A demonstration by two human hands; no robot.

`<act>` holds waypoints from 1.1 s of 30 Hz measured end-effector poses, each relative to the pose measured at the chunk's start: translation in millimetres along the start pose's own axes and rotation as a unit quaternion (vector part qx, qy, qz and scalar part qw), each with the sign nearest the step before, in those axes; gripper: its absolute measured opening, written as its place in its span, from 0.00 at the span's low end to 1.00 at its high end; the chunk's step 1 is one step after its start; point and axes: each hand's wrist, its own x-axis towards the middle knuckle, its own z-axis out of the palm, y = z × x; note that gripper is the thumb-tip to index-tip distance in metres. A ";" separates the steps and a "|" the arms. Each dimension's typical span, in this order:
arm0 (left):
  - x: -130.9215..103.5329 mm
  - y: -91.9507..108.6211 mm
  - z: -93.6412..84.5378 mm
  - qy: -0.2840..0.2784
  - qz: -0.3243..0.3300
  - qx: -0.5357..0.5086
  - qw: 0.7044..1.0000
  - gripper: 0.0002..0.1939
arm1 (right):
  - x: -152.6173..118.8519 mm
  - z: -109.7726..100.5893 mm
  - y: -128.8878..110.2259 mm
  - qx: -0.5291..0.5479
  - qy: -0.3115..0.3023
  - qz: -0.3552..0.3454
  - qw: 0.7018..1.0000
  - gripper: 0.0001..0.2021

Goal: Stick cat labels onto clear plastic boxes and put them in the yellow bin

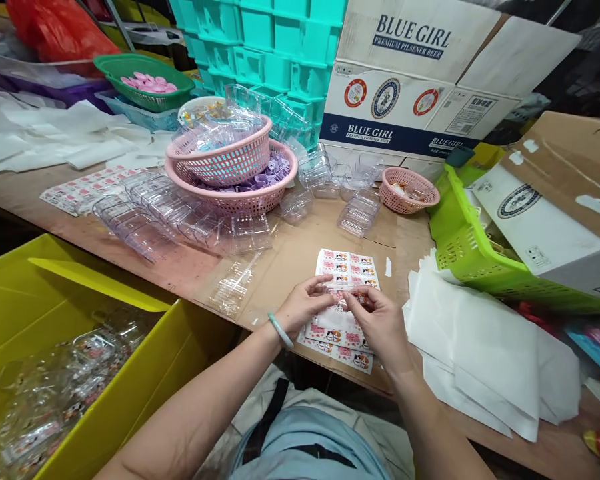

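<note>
Several sticker sheets [340, 337] printed with cartoon cats and pink lettering lie stacked on the cardboard in front of me. My left hand [307, 303], with a pale green bangle [280, 331] on the wrist, hovers over the upper sheet, thumb and fingers curled toward each other. Facing it, my right hand [377, 320] pinches thumb against forefinger, close to the left thumb tip. Whatever small or clear thing sits between the fingertips is too hard to make out. Part of the sheet is hidden under both hands.
Clear plastic cases [165, 207] spread behind the sheets, around stacked pink baskets [225, 160]. A small pink basket [409, 190] stands farther right. White backing papers [473, 340] lie right, by a green crate [473, 247]. A yellow bin [180, 353] at left holds clear packed pieces.
</note>
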 end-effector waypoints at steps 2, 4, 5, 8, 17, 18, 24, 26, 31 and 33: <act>0.6 -4.0 1.9 0.018 0.015 0.011 1.000 0.34 | -2.1 -3.8 1.6 -0.054 0.011 -0.015 0.998 0.15; 0.7 -6.6 4.4 0.039 0.024 0.022 0.999 0.34 | -2.6 -8.3 5.0 -0.111 0.076 -0.048 0.990 0.16; 0.4 -7.0 5.9 0.048 0.027 0.025 0.998 0.34 | -2.0 -10.4 6.9 -0.132 0.126 -0.066 0.981 0.18; -3.0 -4.4 12.0 0.042 0.036 0.022 0.998 0.34 | 3.9 -15.4 12.0 -0.118 0.207 -0.075 0.968 0.39; -7.8 9.1 24.3 -0.035 0.048 0.034 0.998 0.32 | 9.4 -35.0 17.1 0.184 -0.073 0.048 0.979 0.32; -5.3 11.6 23.3 -0.047 0.054 0.045 0.996 0.32 | 11.2 -37.5 17.0 0.166 -0.087 0.035 0.982 0.32; 20.7 32.6 -6.0 0.038 0.125 0.184 0.974 0.29 | 94.4 -79.0 42.8 -0.027 0.088 -0.039 0.995 0.28; 24.1 31.1 -17.8 0.129 0.168 0.273 0.939 0.25 | 133.2 -94.0 60.4 -0.124 0.199 -0.036 0.972 0.32; 7.0 7.4 -20.3 0.108 0.102 0.282 0.948 0.23 | 145.9 -86.3 72.3 -0.185 0.195 -0.075 0.960 0.28; -2.0 0.9 -16.1 0.093 0.057 0.251 0.962 0.23 | 111.1 -64.2 64.3 -0.212 0.151 -0.137 0.956 0.26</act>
